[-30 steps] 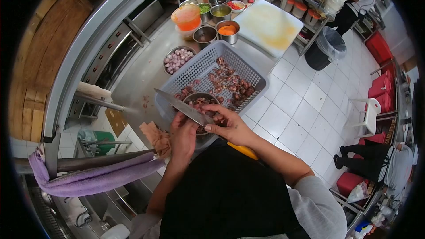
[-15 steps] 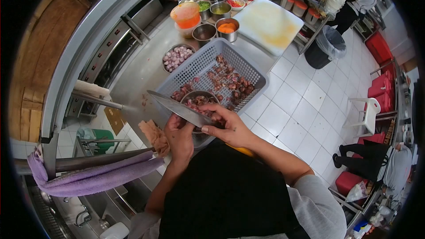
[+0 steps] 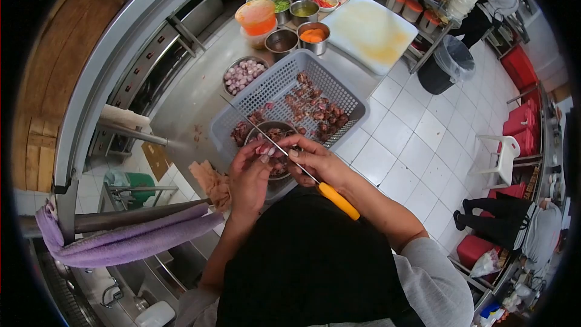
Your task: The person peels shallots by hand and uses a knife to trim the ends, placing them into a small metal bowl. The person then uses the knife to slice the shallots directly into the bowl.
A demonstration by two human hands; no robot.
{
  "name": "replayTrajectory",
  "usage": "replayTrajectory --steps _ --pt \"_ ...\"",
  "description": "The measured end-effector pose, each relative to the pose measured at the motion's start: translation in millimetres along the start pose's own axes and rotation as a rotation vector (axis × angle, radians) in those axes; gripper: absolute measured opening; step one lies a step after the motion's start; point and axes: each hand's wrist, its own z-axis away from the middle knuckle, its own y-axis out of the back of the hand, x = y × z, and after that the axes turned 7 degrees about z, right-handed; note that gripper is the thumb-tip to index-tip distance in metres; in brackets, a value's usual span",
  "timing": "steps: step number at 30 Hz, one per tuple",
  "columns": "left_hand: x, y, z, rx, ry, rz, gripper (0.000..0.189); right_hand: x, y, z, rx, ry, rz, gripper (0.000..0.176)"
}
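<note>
My right hand (image 3: 315,162) grips a knife (image 3: 266,136) with a yellow handle, its blade seen nearly edge-on and pointing up-left. My left hand (image 3: 249,175) pinches a small pinkish shallot (image 3: 267,151) beside the blade. Both hands are over a metal bowl (image 3: 275,124) of reddish-brown peelings, which sits in the near part of a grey perforated basket (image 3: 357,109). More dark red skins (image 3: 327,118) lie in the basket. Beyond its left corner stands a metal bowl of peeled shallots (image 3: 243,75).
A white cutting board (image 3: 370,33), an orange tub (image 3: 256,18) and several metal containers stand beyond the basket. A tan cloth (image 3: 210,183) lies left of my left hand. At the right are a black bin (image 3: 445,66), a white chair (image 3: 502,157) and two other people.
The knife has turned from showing its broad side to nearly edge-on, and its yellow handle now shows. My left fingers have shifted, and the shallot is now visible in them.
</note>
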Motion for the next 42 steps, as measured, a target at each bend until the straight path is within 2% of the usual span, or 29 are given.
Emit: replayTrajectory --steps 2,6,9,13,19,24,29,31,35,37,40,42 --pt "0.3 5.3 -1.9 -0.075 0.061 0.053 0.026 -1.0 1.4 0.5 0.029 -0.002 0.003 0.033" --pt "3.3 8.6 -3.1 -0.098 0.125 0.149 0.027 -1.6 11.2 0.4 0.142 0.061 0.139 0.035" --pt "-0.9 11.8 -2.2 -0.095 0.102 0.1 0.028 -8.0 -0.1 10.2 0.124 0.148 0.422 0.043" --pt "-3.3 6.0 -0.4 -0.092 0.026 0.078 0.031 0.0 -12.5 12.1 0.073 0.231 0.391 0.052" --pt "-2.8 9.3 0.3 -0.117 -0.006 0.072 0.033 -5.4 -20.8 12.3 0.091 0.336 0.541 0.049" --pt "0.1 12.2 -0.7 -0.119 0.005 0.081 0.032 1.7 -11.7 6.4 0.054 0.334 0.502 0.045" --pt "8.6 4.8 -1.8 -0.164 0.177 0.177 0.031 7.9 -2.1 0.0 0.011 0.289 0.29 0.041" --pt "6.7 5.6 -3.5 -0.166 0.179 0.172 0.031 -2.3 -0.9 5.8 -0.012 0.117 0.149 0.039" --pt "1.1 7.1 -4.6 -0.166 0.136 0.105 0.029 -2.2 -0.8 7.1 -0.003 0.13 0.177 0.038" --pt "3.6 4.6 -6.0 -0.166 0.152 0.132 0.027 -5.1 -1.4 9.7 0.036 0.101 0.178 0.044" --pt "7.5 1.7 -5.5 -0.141 0.166 0.144 0.024 -7.2 4.7 6.0 0.112 0.153 0.211 0.04" --pt "8.3 2.6 -5.0 -0.117 0.165 0.13 0.023 -10.5 0.2 9.5 0.112 0.143 0.262 0.046"
